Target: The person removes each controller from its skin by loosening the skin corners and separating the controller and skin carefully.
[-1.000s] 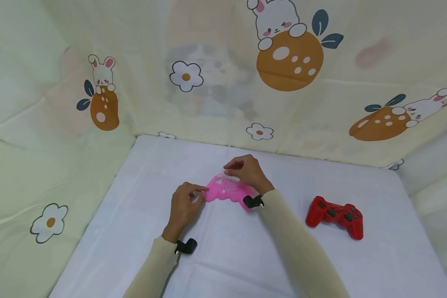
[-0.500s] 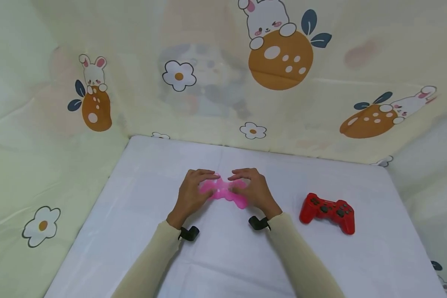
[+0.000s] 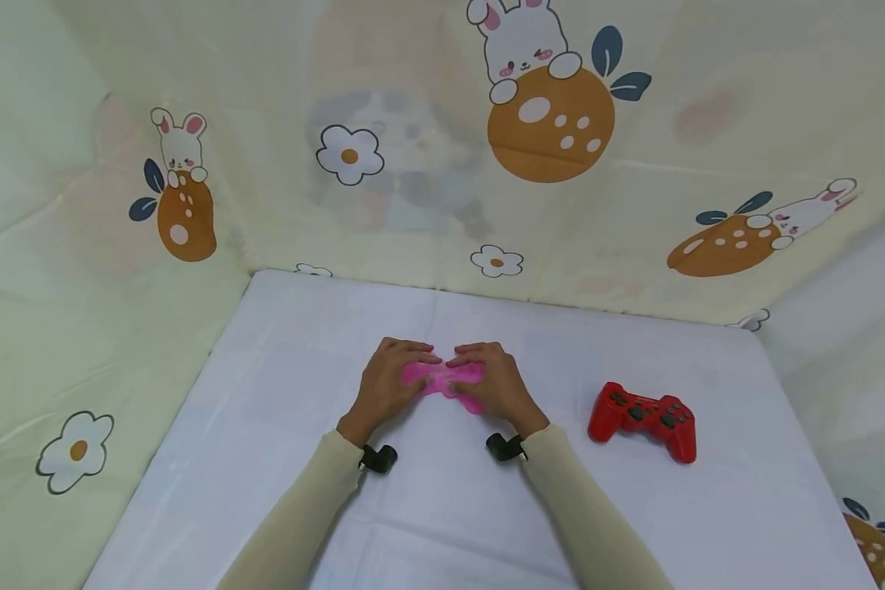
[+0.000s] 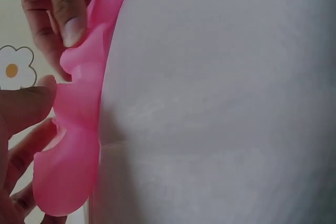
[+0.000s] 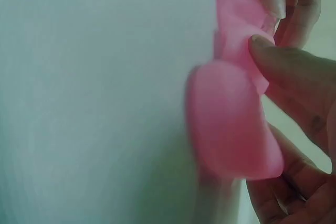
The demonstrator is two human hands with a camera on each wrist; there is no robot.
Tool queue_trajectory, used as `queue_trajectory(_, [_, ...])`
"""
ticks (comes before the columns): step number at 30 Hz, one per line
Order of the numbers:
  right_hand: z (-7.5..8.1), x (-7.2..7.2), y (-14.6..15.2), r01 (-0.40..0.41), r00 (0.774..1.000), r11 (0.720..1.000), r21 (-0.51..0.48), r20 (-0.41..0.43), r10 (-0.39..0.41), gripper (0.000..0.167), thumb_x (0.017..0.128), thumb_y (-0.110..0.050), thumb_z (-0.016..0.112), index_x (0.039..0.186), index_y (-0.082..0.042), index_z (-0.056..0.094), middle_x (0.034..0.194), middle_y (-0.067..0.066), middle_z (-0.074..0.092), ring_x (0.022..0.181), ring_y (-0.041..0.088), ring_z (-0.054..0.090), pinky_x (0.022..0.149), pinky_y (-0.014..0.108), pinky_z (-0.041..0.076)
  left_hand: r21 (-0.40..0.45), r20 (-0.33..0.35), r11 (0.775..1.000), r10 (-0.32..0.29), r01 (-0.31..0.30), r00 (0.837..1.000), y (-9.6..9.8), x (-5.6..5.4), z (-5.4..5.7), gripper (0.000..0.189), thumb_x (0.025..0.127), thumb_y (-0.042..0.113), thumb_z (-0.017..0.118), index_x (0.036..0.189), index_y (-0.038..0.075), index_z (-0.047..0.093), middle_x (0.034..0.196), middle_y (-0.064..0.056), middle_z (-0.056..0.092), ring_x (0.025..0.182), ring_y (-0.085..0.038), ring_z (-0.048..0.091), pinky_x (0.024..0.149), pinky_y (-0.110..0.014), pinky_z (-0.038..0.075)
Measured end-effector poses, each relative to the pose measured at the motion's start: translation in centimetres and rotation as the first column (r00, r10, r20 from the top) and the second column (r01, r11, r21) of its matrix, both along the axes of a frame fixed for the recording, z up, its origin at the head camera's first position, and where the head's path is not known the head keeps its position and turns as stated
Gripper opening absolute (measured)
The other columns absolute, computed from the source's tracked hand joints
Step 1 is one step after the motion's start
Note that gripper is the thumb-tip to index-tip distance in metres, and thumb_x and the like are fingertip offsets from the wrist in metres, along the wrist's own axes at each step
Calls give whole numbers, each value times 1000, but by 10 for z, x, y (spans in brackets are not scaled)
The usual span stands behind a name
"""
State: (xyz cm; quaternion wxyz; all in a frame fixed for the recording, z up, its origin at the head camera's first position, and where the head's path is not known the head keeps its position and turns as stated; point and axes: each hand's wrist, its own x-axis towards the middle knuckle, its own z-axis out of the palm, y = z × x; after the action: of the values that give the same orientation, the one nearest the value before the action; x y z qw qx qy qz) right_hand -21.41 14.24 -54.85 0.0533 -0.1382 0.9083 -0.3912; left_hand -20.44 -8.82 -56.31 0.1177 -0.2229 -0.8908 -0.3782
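Observation:
A soft pink silicone controller cover [image 3: 448, 375] lies on the white-covered table, between both hands. My left hand [image 3: 386, 383] grips its left end, thumb on the near edge and fingers at the far side. The other end is held the same way by my right hand [image 3: 503, 385], whose thumb presses into the pink cover [image 5: 233, 124] in the right wrist view. The left wrist view shows the cover [image 4: 68, 177] edge-on, with its rounded grip lobe at the bottom. To the right, a red game controller [image 3: 643, 419] rests with its dark buttons facing up.
The white tabletop [image 3: 428, 524] reaches back to a cream cloth [image 3: 413, 205] printed with rabbits, oranges and flowers. Similar cloth hangs at the left and right sides. A small black camera [image 3: 379, 459] is strapped to each wrist.
The right hand has come down from above the cover to its right end, and the left hand has shifted onto its left end. Both now hold it. The red controller stays on the table.

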Motion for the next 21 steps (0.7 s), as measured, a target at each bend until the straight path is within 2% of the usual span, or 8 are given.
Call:
queue_trajectory(5, [-3, -2, 3, 26, 1000, 999, 21, 9, -26, 37, 84, -21, 92, 119, -17, 82, 142, 4, 69, 138, 32, 54, 113, 54, 46, -54, 9, 997, 56, -55, 998, -2, -1, -1, 28, 87, 17, 87, 115, 17, 84, 125, -4, 77, 116, -28, 61, 96, -46, 54])
queue_trajectory(9, [-5, -5, 6, 36, 999, 999, 40, 15, -37, 39, 83, -21, 93, 120, -18, 82, 143, 2, 69, 140, 31, 52, 116, 54, 44, -82, 41, 993, 83, -79, 996, -1, -1, 0, 28, 88, 18, 87, 115, 17, 84, 124, -4, 77, 115, -29, 60, 94, -46, 55])
queue_trajectory(14, [-8, -7, 8, 40, 999, 999, 34, 21, -41, 40, 82, -21, 93, 120, -18, 82, 143, 1, 69, 141, 30, 52, 119, 54, 42, -111, 41, 987, 118, -113, 992, 2, -1, 0, 28, 87, 19, 88, 115, 18, 84, 123, -3, 78, 114, -29, 61, 95, -46, 55])
queue_trajectory(18, [-7, -7, 11, 53, 998, 998, -20, 22, -53, 38, 83, -22, 93, 119, -20, 82, 141, 0, 70, 138, 29, 55, 115, 53, 46, -131, 26, 984, 127, -123, 992, 5, 3, 3, 30, 88, 21, 87, 118, 20, 83, 128, -3, 77, 120, -30, 61, 101, -50, 52])
queue_trajectory(21, [-5, -8, 17, 83, 995, 993, -86, 58, -78, 33, 87, -24, 89, 119, -24, 82, 140, -3, 70, 136, 28, 56, 113, 53, 48, -114, -25, 985, 129, -131, 991, 10, 10, 8, 31, 88, 23, 85, 119, 22, 83, 133, -1, 76, 125, -31, 60, 101, -53, 49])
